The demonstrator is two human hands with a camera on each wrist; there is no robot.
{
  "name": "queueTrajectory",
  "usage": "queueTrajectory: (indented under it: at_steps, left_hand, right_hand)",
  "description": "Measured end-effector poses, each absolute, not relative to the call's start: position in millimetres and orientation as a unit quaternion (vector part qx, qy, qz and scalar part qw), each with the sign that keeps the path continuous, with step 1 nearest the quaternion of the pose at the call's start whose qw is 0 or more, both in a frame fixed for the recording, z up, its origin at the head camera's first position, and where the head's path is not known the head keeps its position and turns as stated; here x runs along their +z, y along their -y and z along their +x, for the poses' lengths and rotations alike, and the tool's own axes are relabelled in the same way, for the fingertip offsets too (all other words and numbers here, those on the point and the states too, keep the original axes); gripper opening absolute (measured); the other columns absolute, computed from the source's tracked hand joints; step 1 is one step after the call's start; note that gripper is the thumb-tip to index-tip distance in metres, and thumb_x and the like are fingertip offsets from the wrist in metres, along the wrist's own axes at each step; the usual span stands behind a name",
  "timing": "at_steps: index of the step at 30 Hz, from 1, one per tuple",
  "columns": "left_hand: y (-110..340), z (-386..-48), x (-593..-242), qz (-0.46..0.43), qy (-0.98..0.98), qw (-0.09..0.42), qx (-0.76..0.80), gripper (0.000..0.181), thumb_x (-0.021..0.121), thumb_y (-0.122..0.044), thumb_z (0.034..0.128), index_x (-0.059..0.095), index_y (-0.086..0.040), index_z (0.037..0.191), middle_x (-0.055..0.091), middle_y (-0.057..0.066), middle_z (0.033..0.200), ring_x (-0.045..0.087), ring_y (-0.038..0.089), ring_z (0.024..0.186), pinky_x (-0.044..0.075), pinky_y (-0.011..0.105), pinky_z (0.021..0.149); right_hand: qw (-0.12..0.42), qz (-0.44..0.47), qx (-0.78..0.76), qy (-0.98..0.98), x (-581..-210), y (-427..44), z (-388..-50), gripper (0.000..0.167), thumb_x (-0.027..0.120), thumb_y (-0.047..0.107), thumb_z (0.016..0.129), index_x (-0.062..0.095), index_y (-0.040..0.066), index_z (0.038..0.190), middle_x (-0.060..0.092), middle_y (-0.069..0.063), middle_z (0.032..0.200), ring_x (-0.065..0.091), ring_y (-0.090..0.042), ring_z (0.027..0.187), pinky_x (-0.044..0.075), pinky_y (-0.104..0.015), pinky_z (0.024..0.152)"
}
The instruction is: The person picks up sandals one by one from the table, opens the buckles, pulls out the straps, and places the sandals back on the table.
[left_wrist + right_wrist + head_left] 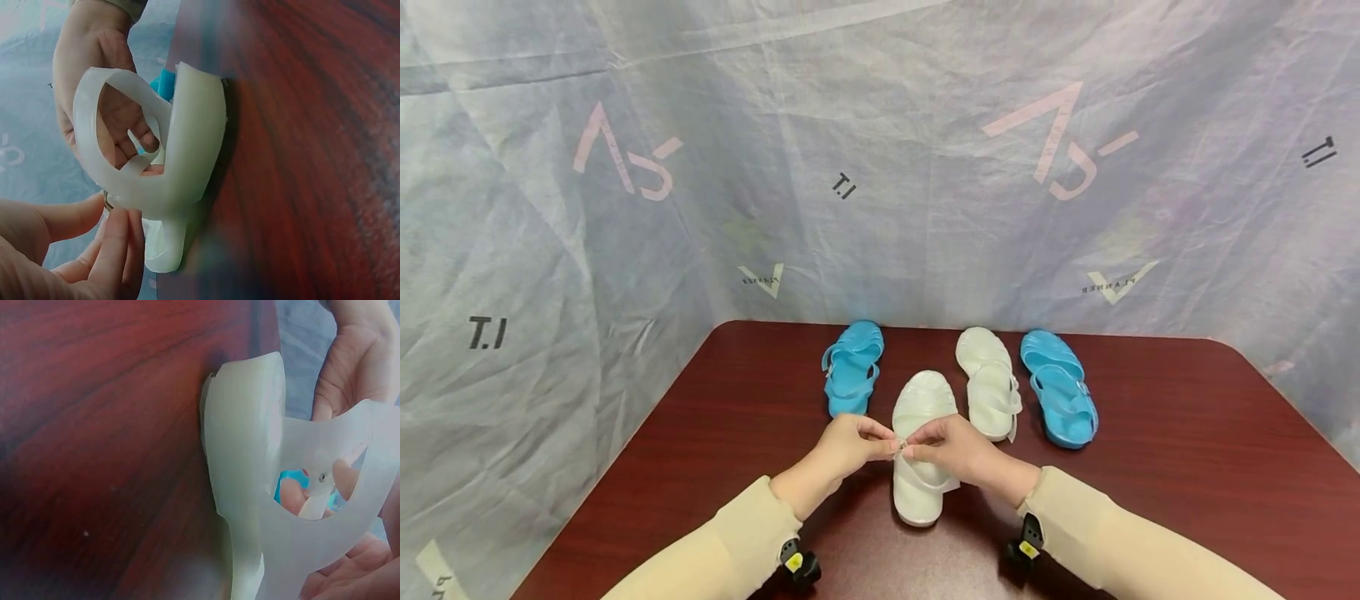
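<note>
A white jelly sandal (919, 504) lies on the table in front of me, its toe pointing away. My left hand (850, 447) is at the sandal's left side, thumb and fingertips pinching a small metal buckle (107, 202) on the strap. From the other side my right hand (957, 447) reaches across the sandal, and its thumb and forefinger pinch the strap beside the buckle. The two hands' fingertips meet there and partly hide the fastening. In the left wrist view, the ankle strap (86, 122) stands up in a loop above the sole.
Behind stand a blue sandal (850, 375) at left, another white sandal (990, 392) and a second blue sandal (1060, 400) at right. The dark red table (760, 400) ends at a grey printed cloth (925, 167).
</note>
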State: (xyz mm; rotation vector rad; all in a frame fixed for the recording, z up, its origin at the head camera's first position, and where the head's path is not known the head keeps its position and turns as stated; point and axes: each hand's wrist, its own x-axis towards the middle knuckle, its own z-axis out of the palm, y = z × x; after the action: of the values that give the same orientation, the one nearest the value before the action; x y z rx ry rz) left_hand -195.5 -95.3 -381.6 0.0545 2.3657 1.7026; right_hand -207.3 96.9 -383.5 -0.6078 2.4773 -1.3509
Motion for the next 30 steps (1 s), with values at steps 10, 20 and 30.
queueTrajectory:
  at_steps: [10, 20, 30]
  left_hand:
    - [94.8, -196.3, -385.9, 0.036, -0.818, 0.093, 0.566, 0.018, 0.074, -0.009, 0.0842, 0.071, 0.005, 0.095, 0.072, 0.009, 0.080, 0.069, 0.014, 0.073, 0.059, 0.037, 0.078]
    - [91.5, -199.2, -383.5, 0.062, -0.819, 0.068, 0.566, 0.013, 0.072, -0.004, 0.0857, 0.072, 0.007, 0.091, 0.072, 0.015, 0.080, 0.071, 0.019, 0.071, 0.060, 0.034, 0.072]
    - [89.5, -200.5, -383.7, 0.053, -0.814, 0.072, 0.574, 0.013, 0.071, -0.003, 0.0858, 0.071, 0.008, 0.091, 0.072, 0.015, 0.080, 0.070, 0.015, 0.070, 0.060, 0.033, 0.071]
  right_hand:
    - [0.193, -0.162, -0.535, -0.806, -390.1, -98.6, -215.0, 0.028, 0.071, 0.020, 0.089, 0.071, -0.004, 0.102, 0.074, -0.008, 0.083, 0.059, -0.013, 0.073, 0.049, -0.028, 0.070]
    - [0.181, -0.128, -0.538, -0.813, -389.2, -94.4, -214.8, 0.023, 0.075, 0.018, 0.084, 0.073, -0.002, 0.095, 0.066, 0.004, 0.068, 0.057, -0.012, 0.071, 0.048, -0.028, 0.068]
    - [0.176, -0.120, -0.542, -0.813, -390.4, -92.8, -213.5, 0.020, 0.075, 0.015, 0.084, 0.073, -0.002, 0.093, 0.066, 0.005, 0.067, 0.057, -0.010, 0.068, 0.048, -0.028, 0.066]
